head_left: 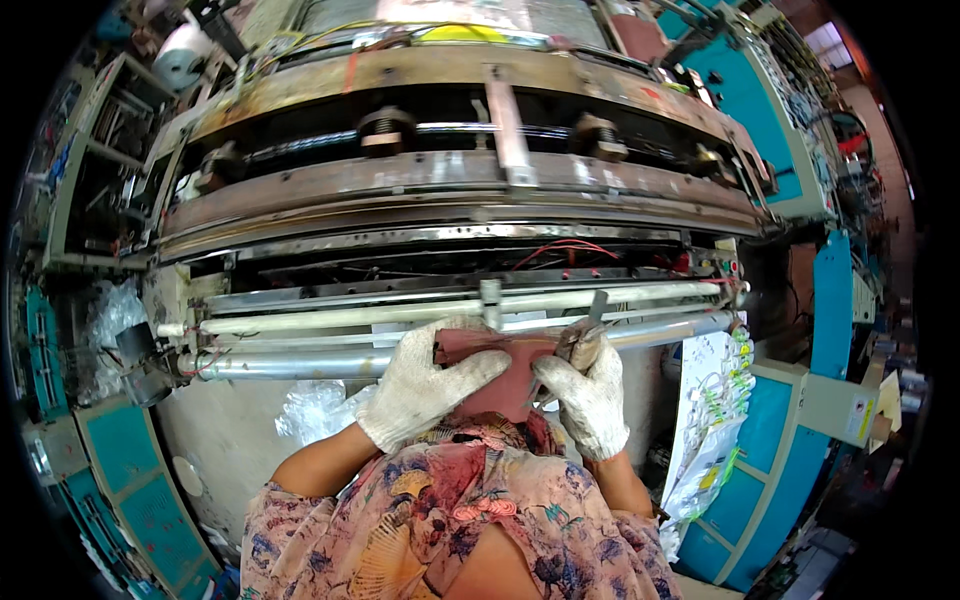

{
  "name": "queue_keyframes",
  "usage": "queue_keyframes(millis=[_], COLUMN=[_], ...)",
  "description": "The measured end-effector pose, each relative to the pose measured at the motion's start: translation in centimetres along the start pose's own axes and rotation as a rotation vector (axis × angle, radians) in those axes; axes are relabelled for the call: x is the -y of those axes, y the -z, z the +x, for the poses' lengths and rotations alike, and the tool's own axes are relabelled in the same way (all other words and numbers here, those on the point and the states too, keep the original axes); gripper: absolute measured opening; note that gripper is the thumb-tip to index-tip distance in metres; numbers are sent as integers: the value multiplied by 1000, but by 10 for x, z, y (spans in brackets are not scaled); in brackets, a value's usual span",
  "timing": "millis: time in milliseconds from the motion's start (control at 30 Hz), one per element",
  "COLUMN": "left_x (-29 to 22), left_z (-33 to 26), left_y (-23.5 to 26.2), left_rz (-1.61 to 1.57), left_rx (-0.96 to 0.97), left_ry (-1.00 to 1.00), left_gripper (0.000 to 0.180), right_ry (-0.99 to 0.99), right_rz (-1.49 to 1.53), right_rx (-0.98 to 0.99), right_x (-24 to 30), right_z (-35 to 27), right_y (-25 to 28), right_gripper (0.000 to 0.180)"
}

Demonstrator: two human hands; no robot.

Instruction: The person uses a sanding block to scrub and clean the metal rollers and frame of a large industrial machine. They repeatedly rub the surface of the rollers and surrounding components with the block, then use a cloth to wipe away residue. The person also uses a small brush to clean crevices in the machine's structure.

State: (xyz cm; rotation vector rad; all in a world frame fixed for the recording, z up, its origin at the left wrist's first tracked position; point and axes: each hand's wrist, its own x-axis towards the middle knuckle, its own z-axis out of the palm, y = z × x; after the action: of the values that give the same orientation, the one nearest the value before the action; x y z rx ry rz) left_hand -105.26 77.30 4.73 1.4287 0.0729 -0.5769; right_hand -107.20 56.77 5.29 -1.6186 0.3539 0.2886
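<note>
Both my hands wear white knitted work gloves and meet in front of my chest. My left hand (432, 382) is closed on a dark red, flat, flexible piece (505, 375), its thumb lying across the front. That piece looks like folded sheet material or a stack of it; which one I cannot tell. My right hand (588, 392) grips a tool (597, 307) with a flat grey metal end pointing up and away from me. The tool's lower part is mostly hidden by the glove. My right thumb is at the red piece's right edge.
Just beyond my hands run a pale roller (340, 318) and a metal roller (290, 366) of a large machine (330, 190). Clear crumpled plastic (318, 410) lies at the left. Teal cabinets (150, 480) flank me, and packaged items (715, 400) hang at the right.
</note>
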Motion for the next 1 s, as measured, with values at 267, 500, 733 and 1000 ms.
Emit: queue_keyframes(millis=[267, 500, 733, 1000], left_x=[1, 30, 19, 2], left_z=[44, 77, 108, 134], left_y=[-154, -250, -289, -302], left_rz=[53, -36, 195, 482], left_rx=[72, -34, -94, -281], left_ry=[69, -58, -284, -464], left_gripper=[48, 48, 32, 15], right_ry=[-28, 247, 399, 550], right_rz=[245, 492, 582, 318], right_rx=[-109, -729, -1079, -1060], right_x=[-25, -32, -52, -9], right_z=[-2, -6, 71, 222], right_y=[175, 361, 494, 560], right_gripper=[35, 27, 26, 22])
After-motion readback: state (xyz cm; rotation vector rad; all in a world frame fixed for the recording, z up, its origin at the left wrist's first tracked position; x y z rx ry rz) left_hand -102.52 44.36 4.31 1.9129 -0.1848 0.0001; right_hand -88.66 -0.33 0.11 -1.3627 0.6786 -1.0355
